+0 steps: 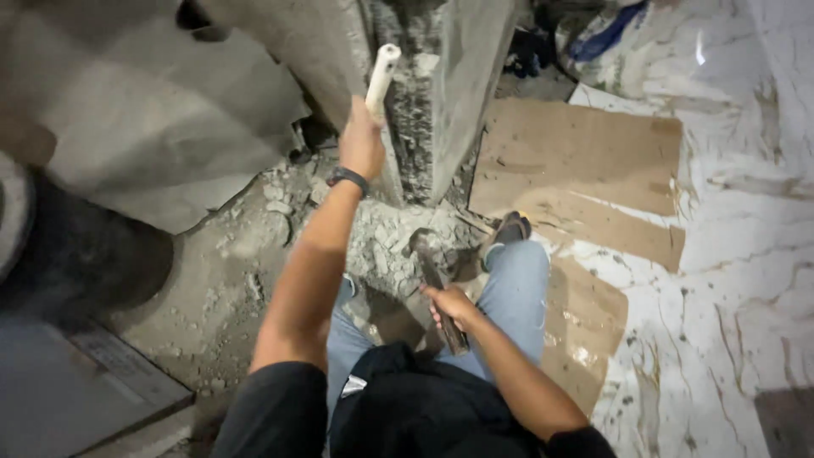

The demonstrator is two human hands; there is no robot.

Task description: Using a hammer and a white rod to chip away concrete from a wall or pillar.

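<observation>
Left hand (362, 144) — raised at the end of an outstretched arm, fingers wrapped tight around a pale, whitish pipe (381, 78); the pipe rises up and slightly to the right out of the fist, its open end near the top of the view, in front of the rough grey concrete column (441, 93). We note a dark wristband (348, 178) on that wrist

Right hand (451, 305) — lower, close to our body, fingers closed around the handle of a hammer (434, 284); the hammer's dark head points away from us and sits over the rubble, just short of the column's foot

Rubble (381, 242) — broken grey chunks and dust heaped at the base of the column, spreading left across bare, dusty floor

Column — chipped and pitted near its foot, standing between the pipe hand and the cardboard

Cardboard sheets (577, 161) — flat brown pieces lying to the right of the column on a white marble-patterned floor (746, 254)

Legs in blue jeans (519, 293) — ours, with one dark shoe (509, 229) planted at the edge of the rubble, touching the cardboard's corner

Grey sheet (144, 127) — large, pale, at upper left; whether board or fabric we cannot tell
</observation>
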